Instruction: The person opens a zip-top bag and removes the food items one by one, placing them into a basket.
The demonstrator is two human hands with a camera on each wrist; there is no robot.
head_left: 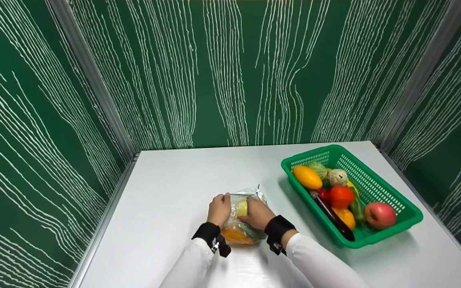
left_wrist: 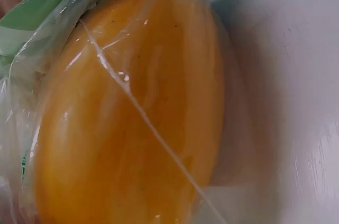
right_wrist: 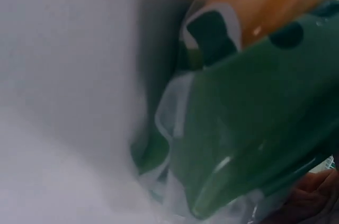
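Observation:
A clear plastic bag with green print lies on the white table, its mouth on the far side. Inside its near end is a large orange-yellow fruit, seen through the film in the left wrist view. My left hand grips the bag's left edge with curled fingers. With thumb and fingers, my right hand holds a pale yellow piece at the bag's middle; its kind is unclear. Green printed film fills much of the right wrist view, mostly hiding the right fingers.
To the right stands a green plastic basket of produce: a yellow mango-like fruit, a tomato, an eggplant, a red apple and others. Green walls with white lines surround the white table.

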